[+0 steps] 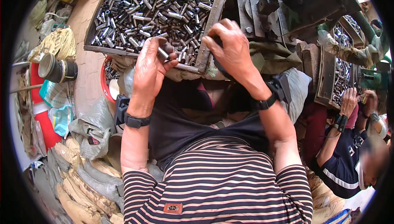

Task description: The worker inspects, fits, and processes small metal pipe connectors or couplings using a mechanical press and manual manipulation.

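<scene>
My left hand (148, 70) is closed around a short shiny metal tube (163, 53), over the near edge of a wide tray (111, 51). Heaped inside that tray are many loose short metal tubes (152, 2), silvery and dark. To the right, my right hand (232, 47) is raised beside the tray's right wall, its fingers curled in toward the thumb. Whatever lies between those fingertips, if anything, is hidden. Both wrists carry black straps with small dark boxes.
A dark machine with bolted plates (256, 14) stands just right of the tray. At far right a co-worker (340, 154) handles parts at a similar tray (324, 76). A red bucket (104, 80) and a grey sack (94, 129) are at left, with stacked filled sacks (78, 183) below.
</scene>
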A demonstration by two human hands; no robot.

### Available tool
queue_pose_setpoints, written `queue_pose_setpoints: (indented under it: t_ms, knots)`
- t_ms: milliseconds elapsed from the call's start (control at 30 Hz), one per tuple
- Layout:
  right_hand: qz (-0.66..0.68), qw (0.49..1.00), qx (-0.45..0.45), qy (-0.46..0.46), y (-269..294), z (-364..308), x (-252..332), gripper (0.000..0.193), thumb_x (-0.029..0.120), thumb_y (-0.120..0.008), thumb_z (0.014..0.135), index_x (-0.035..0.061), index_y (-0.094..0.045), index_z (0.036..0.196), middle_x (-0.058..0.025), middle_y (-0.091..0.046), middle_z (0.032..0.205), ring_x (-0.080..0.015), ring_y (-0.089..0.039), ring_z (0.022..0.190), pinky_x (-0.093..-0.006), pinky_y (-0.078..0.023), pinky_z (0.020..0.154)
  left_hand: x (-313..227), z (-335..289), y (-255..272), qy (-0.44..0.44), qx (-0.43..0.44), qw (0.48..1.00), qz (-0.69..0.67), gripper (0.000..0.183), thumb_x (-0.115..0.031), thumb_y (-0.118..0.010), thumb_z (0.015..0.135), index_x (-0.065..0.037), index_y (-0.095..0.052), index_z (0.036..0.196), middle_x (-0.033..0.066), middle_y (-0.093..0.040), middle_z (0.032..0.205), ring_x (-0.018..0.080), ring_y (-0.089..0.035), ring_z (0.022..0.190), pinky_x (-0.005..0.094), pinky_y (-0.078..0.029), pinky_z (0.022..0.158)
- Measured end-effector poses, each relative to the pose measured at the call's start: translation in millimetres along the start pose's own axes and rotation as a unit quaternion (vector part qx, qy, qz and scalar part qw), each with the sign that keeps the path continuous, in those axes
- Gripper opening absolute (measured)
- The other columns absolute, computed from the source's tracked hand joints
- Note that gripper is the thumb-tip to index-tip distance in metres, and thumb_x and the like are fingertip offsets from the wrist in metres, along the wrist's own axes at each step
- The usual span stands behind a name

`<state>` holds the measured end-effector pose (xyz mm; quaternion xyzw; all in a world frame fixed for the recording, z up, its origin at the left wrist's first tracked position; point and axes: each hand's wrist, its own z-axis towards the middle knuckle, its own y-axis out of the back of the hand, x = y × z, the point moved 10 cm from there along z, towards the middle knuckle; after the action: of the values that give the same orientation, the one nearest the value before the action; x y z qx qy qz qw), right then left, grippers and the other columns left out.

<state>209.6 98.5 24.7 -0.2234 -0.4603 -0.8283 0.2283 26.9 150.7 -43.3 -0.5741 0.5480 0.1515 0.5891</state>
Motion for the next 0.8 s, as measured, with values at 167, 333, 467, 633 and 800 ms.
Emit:
queue_pose_setpoints:
  t_ms: [167,333,467,633,800]
  knots:
    - [-0.148,0.986,0.021,0.07,-35,27,10,0.009,0.016,-0.066,0.071,0.0074,-0.067,0.076,-0.0078,-0.061,0.088,-0.0254,-0.055,0.096,-0.042,-0.041,0.082,-25,12,-9,-0.045,0.032,0.91,0.412,0.015,-0.018,-0.056,0.094,-0.006,-0.059,0.1,-0.0001,-0.057,0.082,0.0105,-0.056,0.077,0.0206,-0.042,0.062]
    - [-0.282,0.953,0.052,0.096,-70,42,2,0.012,0.016,-0.066,0.067,0.0088,-0.068,0.076,-0.0054,-0.061,0.089,-0.0236,-0.055,0.096,-0.0435,-0.037,0.087,-33,35,-31,-0.216,0.077,0.72,0.655,0.017,-0.014,-0.062,0.084,-0.004,-0.063,0.097,0.01,-0.059,0.085,0.026,-0.059,0.081,0.0372,-0.047,0.071]
    - [-0.281,0.952,0.072,0.094,-78,43,0,0.011,0.017,-0.064,0.069,0.0092,-0.069,0.076,-0.0049,-0.063,0.085,-0.0234,-0.057,0.093,-0.0444,-0.037,0.087,-18,48,-24,-0.142,0.05,0.608,0.779,0.018,-0.02,-0.065,0.08,-0.006,-0.062,0.092,0.0133,-0.058,0.093,0.0353,-0.06,0.089,0.0455,-0.048,0.075]
    - [-0.263,0.959,0.034,0.099,-65,41,-1,0.01,0.017,-0.063,0.071,0.0091,-0.068,0.076,-0.0055,-0.063,0.084,-0.0238,-0.057,0.093,-0.0433,-0.039,0.085,-7,57,-29,-0.142,0.072,0.563,0.811,0.021,-0.021,-0.067,0.079,-0.007,-0.057,0.091,0.0117,-0.058,0.094,0.0345,-0.059,0.089,0.0448,-0.048,0.074]
    - [-0.149,0.987,0.0,0.053,-27,30,2,0.014,0.02,-0.065,0.075,0.0067,-0.063,0.079,-0.0081,-0.063,0.084,-0.0269,-0.057,0.089,-0.0412,-0.042,0.076,-6,59,-29,-0.147,0.074,0.547,0.821,0.022,-0.021,-0.067,0.078,-0.006,-0.055,0.089,0.0123,-0.059,0.094,0.0347,-0.059,0.091,0.0456,-0.048,0.075]
